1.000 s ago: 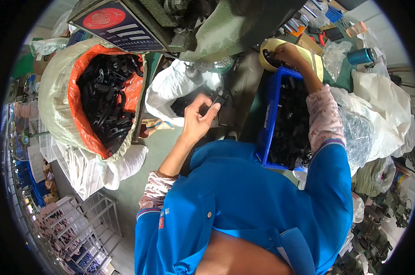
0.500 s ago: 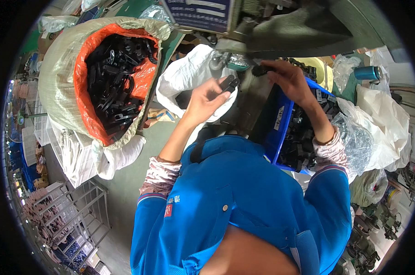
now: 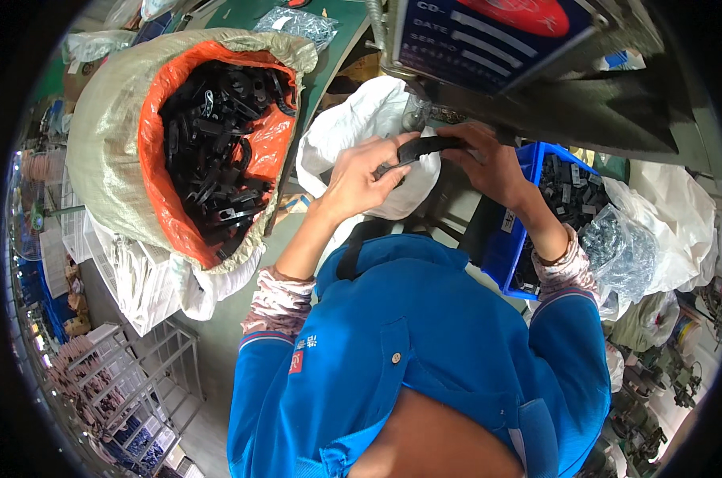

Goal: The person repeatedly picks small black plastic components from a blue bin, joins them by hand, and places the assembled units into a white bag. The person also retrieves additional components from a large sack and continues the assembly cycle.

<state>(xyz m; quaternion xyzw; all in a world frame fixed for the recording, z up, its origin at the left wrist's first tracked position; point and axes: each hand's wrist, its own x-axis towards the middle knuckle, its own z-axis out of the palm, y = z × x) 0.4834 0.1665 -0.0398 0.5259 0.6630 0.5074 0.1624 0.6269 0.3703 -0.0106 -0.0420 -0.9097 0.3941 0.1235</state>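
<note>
Gripping the black pieces [image 3: 426,146] now at upper centre of the frame, clamping opposite ends with left hand [image 3: 359,182] and right hand [image 3: 495,166] over the white sack [image 3: 341,131], risking a drop through a slack pinch, or a skew through uneven pressure!

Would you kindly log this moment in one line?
left hand: holding black part | right hand: holding dark piece | white bag: open, nearby

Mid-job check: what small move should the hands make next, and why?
Probably steady the left hand and gently align the black parts with the right hand: both hands grip them, they meet in between, but whether they are joined is unclear.
</note>
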